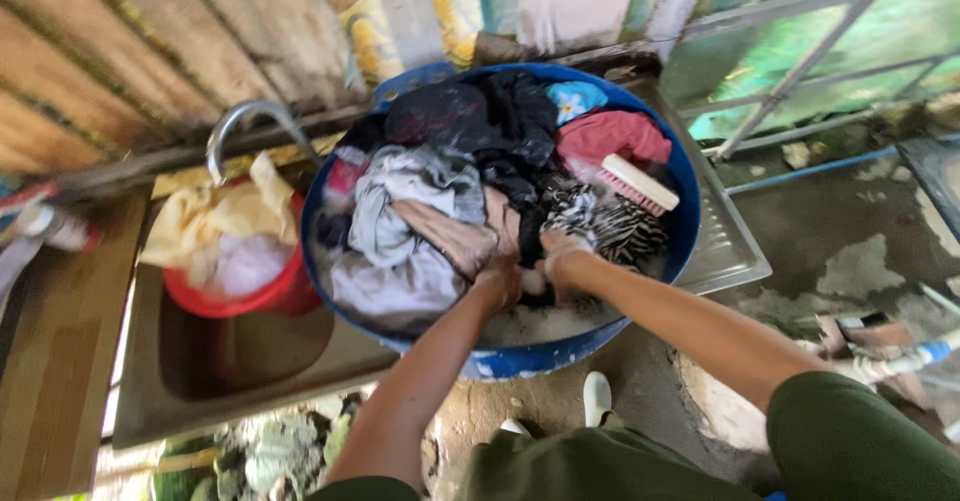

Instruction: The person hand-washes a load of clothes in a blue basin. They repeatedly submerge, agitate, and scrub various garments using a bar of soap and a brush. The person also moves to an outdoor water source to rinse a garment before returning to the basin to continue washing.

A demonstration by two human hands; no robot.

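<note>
Both hands — left hand (497,283) and right hand (560,258) — sink into soapy laundry (440,211) in the blue wash basin (690,223), fingers clenched on wet cloth (partly hidden by suds). A scrubbing brush (639,183) lies on the pile — near the right hand.

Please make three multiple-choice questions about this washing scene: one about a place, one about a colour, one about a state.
1. Where does the scrub brush lie?
A. on the clothes at the far right of the blue tub
B. inside the red bucket
C. on the ground

2. What colour is the bucket that stands in the sink under the tap?
A. green
B. red
C. white

3. What is the state of the two hands?
A. both raised in the air
B. one holds the brush
C. both down among wet clothes and suds

Answers:
1 A: the brush rests on the striped and pink clothes near the tub's rim.
2 B: its rim and wall show red.
3 C: the left hand and the right hand press into the laundry, with foam around them.
</note>
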